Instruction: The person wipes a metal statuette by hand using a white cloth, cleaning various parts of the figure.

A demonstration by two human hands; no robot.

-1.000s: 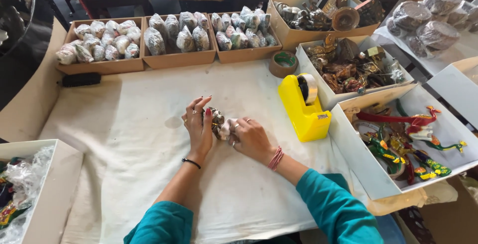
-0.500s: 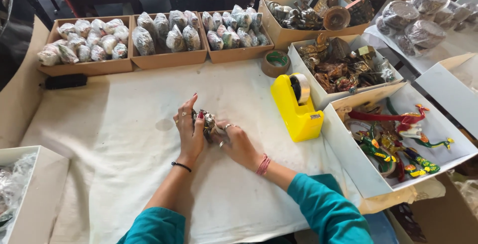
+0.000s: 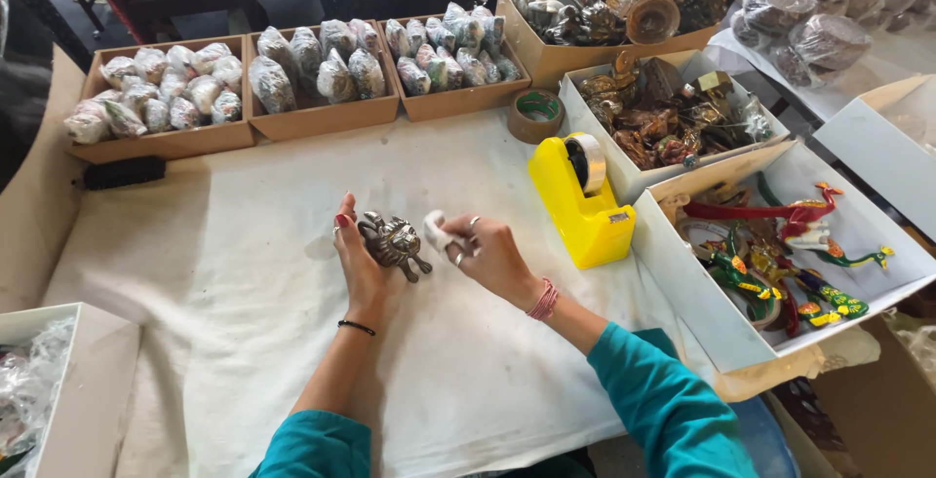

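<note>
Dark metal animal figurine (image 3: 393, 242) held upright beside crumpled white cloth (image 3: 436, 231).

Left hand (image 3: 359, 266) grips metal figurine (image 3: 393, 242); right hand (image 3: 487, 254) pinches white cloth (image 3: 436, 231) beside it.

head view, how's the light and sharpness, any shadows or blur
Head view: daylight falls from the upper right, bleaching the far wrapped bundles; the left hand and metal figurine throw a soft shadow leftward on the white cloth; centre is sharp, edges bend slightly from the wide lens.
</note>
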